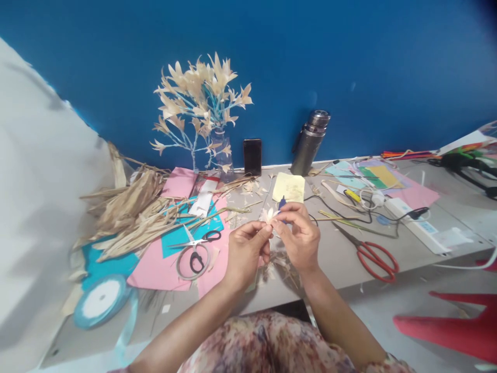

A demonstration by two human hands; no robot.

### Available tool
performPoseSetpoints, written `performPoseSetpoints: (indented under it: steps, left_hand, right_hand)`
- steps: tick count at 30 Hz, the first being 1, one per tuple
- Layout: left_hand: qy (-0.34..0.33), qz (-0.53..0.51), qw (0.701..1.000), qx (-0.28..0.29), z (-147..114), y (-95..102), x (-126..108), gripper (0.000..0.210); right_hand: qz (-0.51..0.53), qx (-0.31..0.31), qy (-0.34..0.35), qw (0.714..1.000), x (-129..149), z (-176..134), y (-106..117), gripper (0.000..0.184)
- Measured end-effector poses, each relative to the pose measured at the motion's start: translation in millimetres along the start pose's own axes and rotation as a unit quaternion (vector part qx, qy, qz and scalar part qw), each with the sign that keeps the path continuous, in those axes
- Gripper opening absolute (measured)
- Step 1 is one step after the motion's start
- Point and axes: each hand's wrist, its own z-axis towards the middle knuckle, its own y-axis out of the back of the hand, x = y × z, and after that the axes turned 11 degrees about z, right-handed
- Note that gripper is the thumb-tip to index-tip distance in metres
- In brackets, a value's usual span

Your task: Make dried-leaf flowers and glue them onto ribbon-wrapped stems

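Between my two hands is a small cream flower (269,214) with pointed petals, which looks made of dried husk. My left hand (248,248) pinches it from below, thumb against fingers. My right hand (298,235) closes its fingertips on the flower's right side. Just behind the right fingers shows the dark blue tip of a tool (282,202), mostly hidden, resting near a yellow paper sheet (289,187). Husk scraps (277,269) lie on the table under my hands.
Left are black-handled scissors (194,242), dried husks (143,207) and a blue ribbon roll (101,300). Behind stand a vase of husk flowers (221,140), a phone (252,157) and a thermos (310,142). Right are red-handled scissors (375,259) and a power strip (415,225) with cables.
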Motion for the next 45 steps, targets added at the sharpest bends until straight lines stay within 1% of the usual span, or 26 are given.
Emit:
performPoseSetpoints:
  steps: [4, 9, 12, 16, 21, 26, 33, 37, 41, 43, 45]
  left_hand:
    - [-0.026, 0.055, 0.998, -0.029, -1, 0.4, 1, 0.027]
    - [-0.06, 0.071, 0.994, -0.06, -1, -0.8, 1, 0.023]
    - [-0.096, 0.077, 0.99, -0.074, -2, -1.4, 2, 0.021]
    - [-0.156, 0.107, 0.978, -0.088, -2, 0.4, 7, 0.015]
    - [-0.214, 0.143, 0.96, -0.107, -1, 3.5, 10, 0.006]
    - [-0.239, 0.173, 0.951, -0.095, 0, 5.2, 9, 0.011]
    - [-0.232, 0.176, 0.954, -0.071, 3, 9.1, 13, 0.008]
    - [-0.255, 0.18, 0.949, -0.051, 4, 11.0, 13, 0.009]
    - [-0.281, 0.188, 0.94, -0.041, 5, 11.8, 12, 0.016]
    - [-0.299, 0.192, 0.934, -0.026, 7, 12.2, 12, 0.021]
    - [-0.298, 0.182, 0.937, -0.003, 9, 12.4, 14, 0.023]
  right_hand:
    - [-0.024, -0.001, 0.009, 1.0, 4, -1, -1, 0.003]
    - [-0.047, -0.003, 0.025, 0.999, 6, -2, -1, 0.005]
    - [-0.056, -0.001, 0.056, 0.997, 6, -3, 0, 0.01]
    - [-0.093, 0.006, 0.104, 0.99, 7, -5, 0, 0.012]
    - [-0.114, 0.004, 0.126, 0.985, 9, -7, 2, 0.013]
    - [-0.108, -0.011, 0.121, 0.987, 9, -7, 3, 0.015]
    - [-0.095, 0.002, 0.107, 0.99, 13, -8, 7, 0.022]
    - [-0.11, 0.002, 0.137, 0.984, 16, -8, 8, 0.025]
    - [-0.118, 0.008, 0.164, 0.979, 15, -9, 8, 0.028]
    - [-0.11, 0.005, 0.157, 0.981, 14, -9, 9, 0.029]
    - [-0.095, 0.003, 0.135, 0.986, 14, -9, 11, 0.028]
